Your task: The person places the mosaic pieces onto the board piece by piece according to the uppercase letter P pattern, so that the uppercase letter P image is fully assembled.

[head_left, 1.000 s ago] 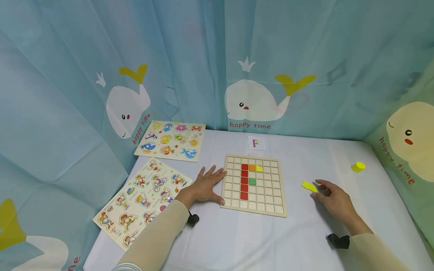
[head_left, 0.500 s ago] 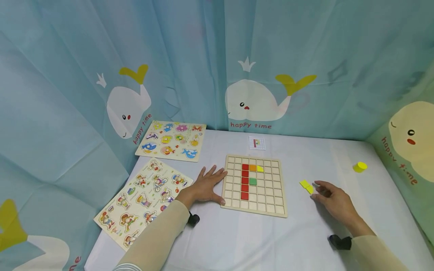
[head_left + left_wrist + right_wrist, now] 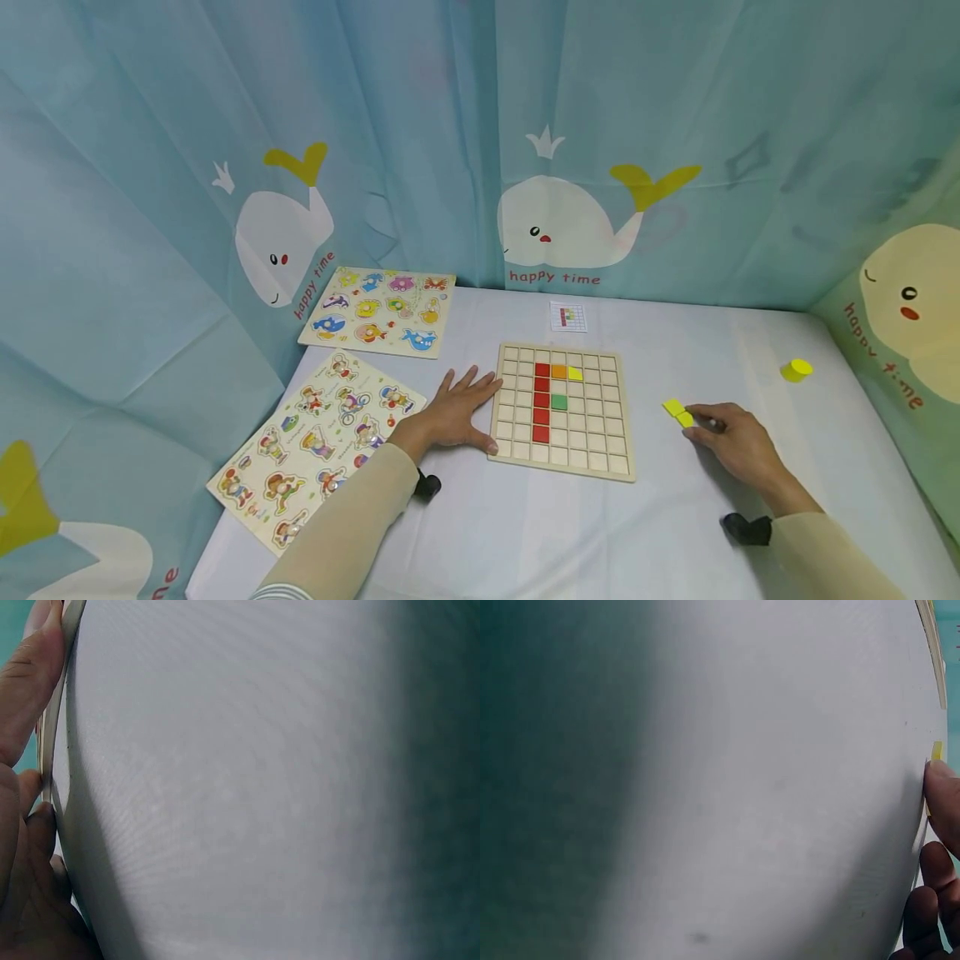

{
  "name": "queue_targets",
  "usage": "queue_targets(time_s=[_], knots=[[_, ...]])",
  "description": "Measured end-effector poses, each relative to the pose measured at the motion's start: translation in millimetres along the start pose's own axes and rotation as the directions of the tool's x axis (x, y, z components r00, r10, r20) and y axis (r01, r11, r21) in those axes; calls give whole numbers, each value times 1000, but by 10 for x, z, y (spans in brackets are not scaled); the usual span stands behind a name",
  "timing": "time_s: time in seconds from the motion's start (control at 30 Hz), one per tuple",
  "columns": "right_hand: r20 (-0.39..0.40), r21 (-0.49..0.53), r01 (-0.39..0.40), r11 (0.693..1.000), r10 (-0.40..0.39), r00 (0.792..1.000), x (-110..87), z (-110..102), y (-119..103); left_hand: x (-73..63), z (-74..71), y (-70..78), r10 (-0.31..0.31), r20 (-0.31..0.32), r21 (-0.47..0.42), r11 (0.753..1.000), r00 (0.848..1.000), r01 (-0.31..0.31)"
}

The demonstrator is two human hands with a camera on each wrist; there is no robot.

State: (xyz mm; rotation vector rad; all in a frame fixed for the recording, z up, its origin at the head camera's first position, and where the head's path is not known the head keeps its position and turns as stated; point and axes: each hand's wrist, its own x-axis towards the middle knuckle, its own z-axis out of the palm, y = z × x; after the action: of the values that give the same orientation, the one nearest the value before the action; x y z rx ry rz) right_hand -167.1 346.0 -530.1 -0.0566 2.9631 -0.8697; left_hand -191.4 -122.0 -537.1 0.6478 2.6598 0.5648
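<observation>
A square wooden grid board (image 3: 592, 454) lies in mid-table in the head view. It bears a column of red tiles (image 3: 542, 400), an orange tile (image 3: 558, 372), a yellow tile (image 3: 575, 374) and a green tile (image 3: 558, 402). Spread fingers of my left hand (image 3: 448, 414) rest along its left edge, the thumb at the near corner. Right of the board, two yellow tiles lie corner to corner. My right hand (image 3: 738, 442) pinches the nearer yellow tile (image 3: 683, 419) between thumb and forefinger, beside the farther one (image 3: 672, 407). The right wrist view shows the thumb (image 3: 943, 796) against yellow.
Behind the board lies a small printed card (image 3: 568, 317) with a coloured grid pattern. Two picture puzzle boards, one with sea animals (image 3: 378, 312) and one with figures (image 3: 315, 450), lie on the left. A yellow cylinder (image 3: 797, 370) stands far right. Whale-print curtains surround the table.
The two yellow tiles have been slid slightly apart from a stacked-looking overlap. My right thumb and forefinger have moved in and closed on the nearer one. The left hand has stayed put.
</observation>
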Motion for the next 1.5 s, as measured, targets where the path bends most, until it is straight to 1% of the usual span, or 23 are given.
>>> queue_targets(time_s=[0.1,0.23,0.5,0.8,1.07,1.23,1.37,1.5], knots=[[10,7,-22,1000,22,1000,1,-3,1,-4,-6,5,0,-1,-2,1000,1000,0],[9,26,-29,999,29,1000,-7,-8,14,-8,-9,9,1,-1,-6,1000,1000,-1],[-67,50,-12,999,15,998,-9,4,1,-6,-2,-3,1,-2,-10,1000,1000,-1],[-99,79,-38,996,46,994,-3,20,-78,9,5,-7,-7,5,-5,1000,1000,7],[-137,90,-8,996,21,990,7,61,-140,6,3,-6,-7,2,-9,1000,1000,7],[-152,97,8,995,7,988,33,100,-208,0,-9,4,-2,-1,-14,1000,1000,2],[-156,100,31,994,-15,988,63,135,-321,-4,-26,9,6,-1,-21,1000,1000,-6],[-140,128,56,990,-37,989,109,184,-470,-7,-32,7,7,0,-24,1000,1000,-7]])
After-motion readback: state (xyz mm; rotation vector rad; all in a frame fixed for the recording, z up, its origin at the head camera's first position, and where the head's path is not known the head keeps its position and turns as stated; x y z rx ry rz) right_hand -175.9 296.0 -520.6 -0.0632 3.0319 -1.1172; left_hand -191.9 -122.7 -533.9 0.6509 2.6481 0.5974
